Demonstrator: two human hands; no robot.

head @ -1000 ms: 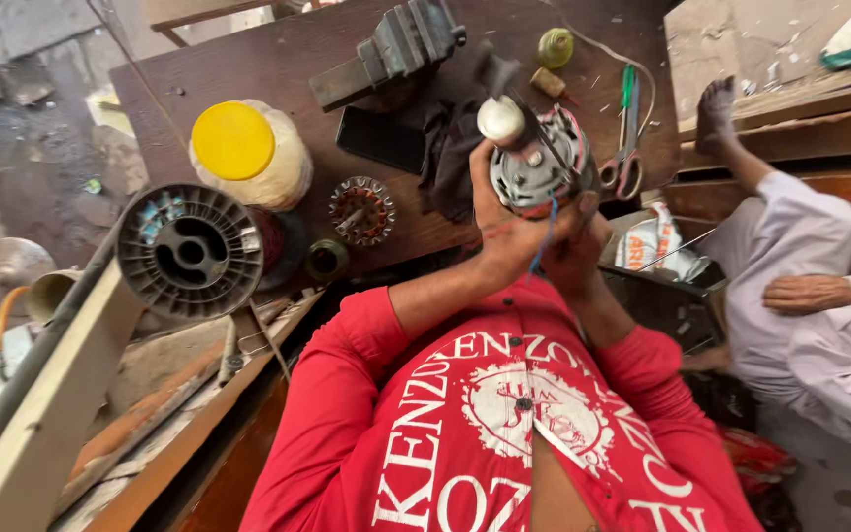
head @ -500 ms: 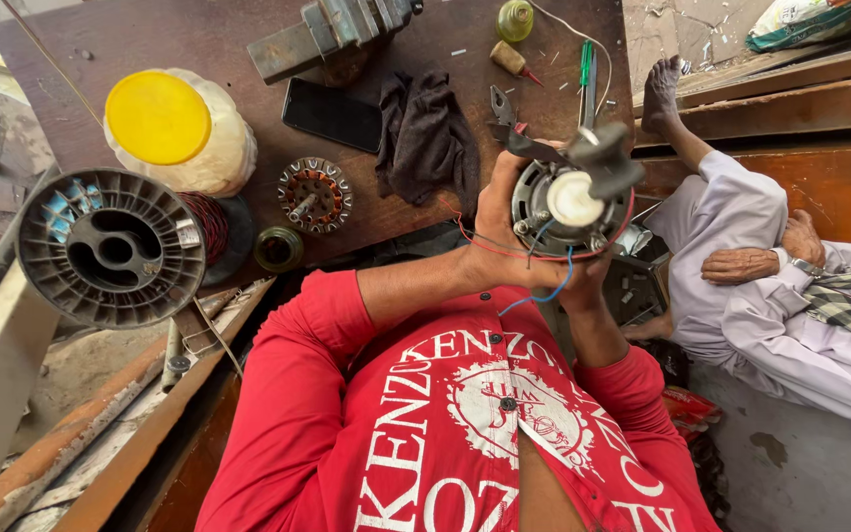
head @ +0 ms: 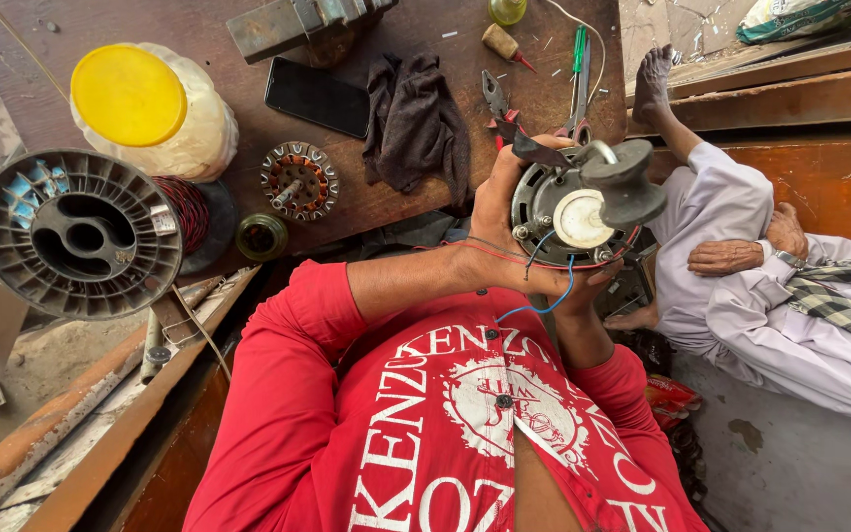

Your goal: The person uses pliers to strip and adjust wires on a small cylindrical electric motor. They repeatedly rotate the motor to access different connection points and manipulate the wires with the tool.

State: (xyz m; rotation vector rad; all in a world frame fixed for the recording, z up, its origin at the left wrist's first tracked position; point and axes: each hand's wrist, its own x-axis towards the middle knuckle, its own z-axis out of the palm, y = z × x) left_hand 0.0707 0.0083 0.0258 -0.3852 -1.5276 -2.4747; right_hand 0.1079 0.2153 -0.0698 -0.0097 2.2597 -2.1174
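Motor (head: 583, 202): held up over the bench (head: 425, 212) edge, casing closed, red and blue leads hanging loose.
Left hand (head: 496, 212): clamped on the motor's side.
Right hand (head: 583, 288): cupped beneath it, gripping.
Done, I judged: housing assembled.
Left: wiring unconnected.
Nearby: rotor (head: 297, 180), pliers (head: 497, 99), wire spool (head: 81, 232) on the bench.

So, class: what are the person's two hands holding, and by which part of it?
Both hold the round grey fan motor: the left hand grips its left side, the right hand supports its underside, where red and blue wires trail.
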